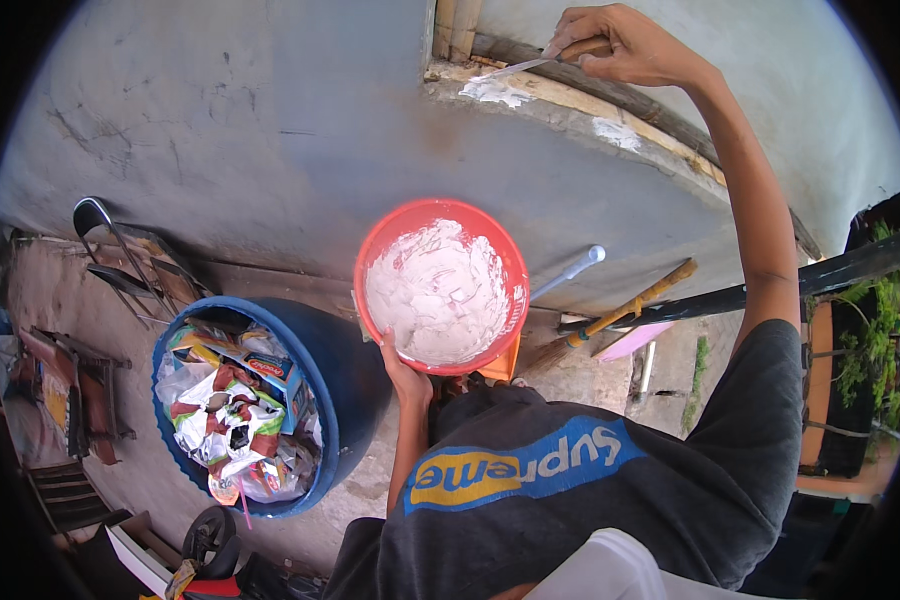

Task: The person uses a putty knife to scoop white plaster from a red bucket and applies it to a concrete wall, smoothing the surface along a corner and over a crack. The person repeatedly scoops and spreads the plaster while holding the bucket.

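My left hand (405, 375) grips the near rim of a red plastic tub (440, 209), which I hold up with its mouth toward me. Thick white paste (435, 290) coats the tub's inside. High at the upper right, my right hand (610, 48) is closed round the handle of a putty knife (518, 69). The knife's thin blade points left and meets the edge of a wall opening, beside a rough patch of white paste (495, 92). A second white patch (618, 134) lies farther right along the same ledge (560, 98). Pale residue marks my right fingers.
A blue barrel (335, 440) full of rubbish stands at my left, with a metal-framed chair (120, 250) beyond it. A broom (620, 315) and a light-blue handle (570, 272) lean against the grey wall (220, 130). A dark bar (850, 265) and plants (875, 340) are at right.
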A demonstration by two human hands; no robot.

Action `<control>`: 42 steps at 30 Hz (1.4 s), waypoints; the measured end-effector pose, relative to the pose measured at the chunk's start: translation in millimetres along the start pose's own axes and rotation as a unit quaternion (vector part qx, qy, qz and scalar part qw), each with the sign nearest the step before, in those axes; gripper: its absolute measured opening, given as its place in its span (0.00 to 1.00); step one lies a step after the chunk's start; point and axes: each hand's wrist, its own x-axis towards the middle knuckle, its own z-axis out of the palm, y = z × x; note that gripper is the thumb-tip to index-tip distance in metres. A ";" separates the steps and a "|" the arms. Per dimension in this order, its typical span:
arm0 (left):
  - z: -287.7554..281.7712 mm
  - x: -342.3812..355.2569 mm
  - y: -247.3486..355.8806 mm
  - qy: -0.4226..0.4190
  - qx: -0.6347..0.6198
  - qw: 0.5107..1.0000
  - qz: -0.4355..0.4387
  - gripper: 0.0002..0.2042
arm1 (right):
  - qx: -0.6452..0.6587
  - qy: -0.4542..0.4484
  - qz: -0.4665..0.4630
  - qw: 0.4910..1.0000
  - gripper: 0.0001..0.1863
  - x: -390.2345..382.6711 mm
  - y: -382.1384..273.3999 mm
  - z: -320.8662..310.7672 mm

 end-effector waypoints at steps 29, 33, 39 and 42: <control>-16.6 14.1 18.4 -0.089 0.049 0.987 0.127 0.27 | 0.289 -0.087 0.191 0.934 0.14 -88.2 -52.2 208.3; -44.6 20.3 9.2 -0.100 0.074 0.982 0.142 0.29 | 0.317 -0.097 0.224 0.917 0.14 -90.2 -56.7 238.6; -39.9 13.4 6.8 -0.101 0.105 0.979 0.144 0.29 | 0.446 -0.081 0.248 0.856 0.11 -98.1 -67.1 280.5; -4.5 -3.3 29.7 0.013 -0.076 0.997 0.019 0.30 | 0.479 -0.084 0.225 0.844 0.11 -102.2 -75.1 287.4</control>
